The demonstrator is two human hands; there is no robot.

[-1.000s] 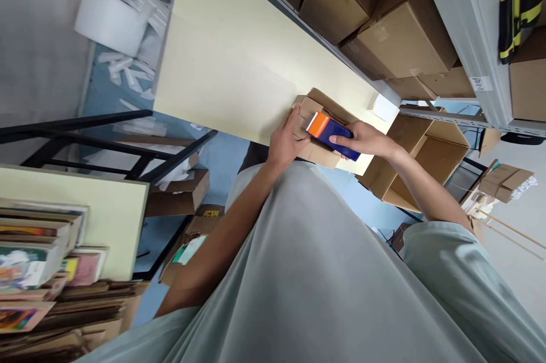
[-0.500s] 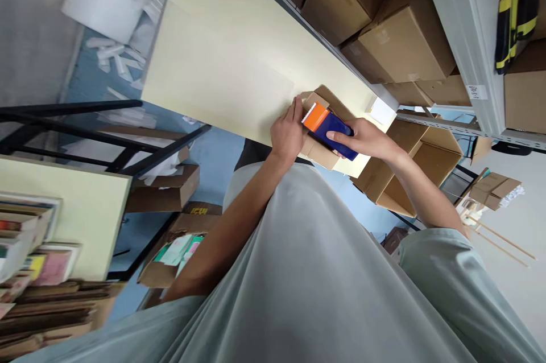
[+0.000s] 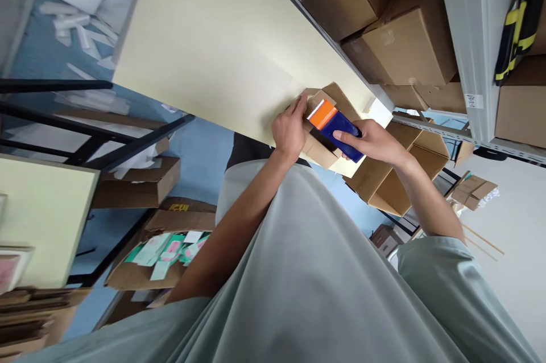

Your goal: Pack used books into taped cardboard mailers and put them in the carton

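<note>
A cream bench point(image 3: 205, 38) runs diagonally across the view, with brown cardboard boxes point(image 3: 401, 47) packed on the shelf along its far side and a grey metal upright point(image 3: 463, 27) to the right. A small white box point(image 3: 377, 115) sits near the bench's right end, just beyond which stands a large open carton point(image 3: 394, 184). At the lower left, an open box of green and white packets point(image 3: 164, 255) stands near a second cream tabletop point(image 3: 51, 198). On the bench, close to the near edge, is a small cardboard box point(image 3: 322, 149) with a flap raised behind it; a blue and orange tape dispenser point(image 3: 339, 132) is held over it, covering much of its top.

The right hand point(image 3: 373, 138) grips the dispenser's blue body, thumb pressed on the upper face and fingers curled beneath, the serrated edge pointing toward the left hand point(image 3: 292, 132). That hand's fingers lie nearly straight and close together against the small box's left side.

The left thumb is hard to make out, so whether it pinches the cardboard cannot be told. The right fingers are mostly hidden under the dispenser. Black-and-yellow tools point(image 3: 507, 47) are cut off at the right edge.
</note>
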